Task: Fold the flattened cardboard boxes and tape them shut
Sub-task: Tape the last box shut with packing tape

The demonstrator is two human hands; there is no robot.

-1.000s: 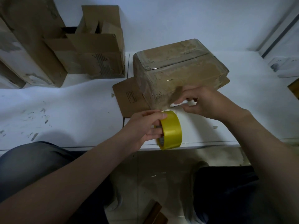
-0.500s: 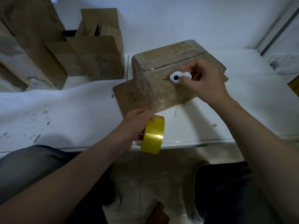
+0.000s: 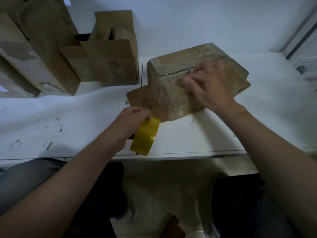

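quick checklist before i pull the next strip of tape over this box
1. Tape roll in the left hand grip: ok.
2. Box top flaps folded shut: ok.
3. Right hand steadying the box: ok.
4. Tape along the top seam pressed flat: cannot tell, blurred.
5. Free tape end findable on the roll: cannot tell.
6. Box flat on the table: not ok, it sits on a loose cardboard sheet.

No legible text; tiny print, perhaps labels, on the cardboard flap (image 3: 142, 100) and open box (image 3: 113, 66).
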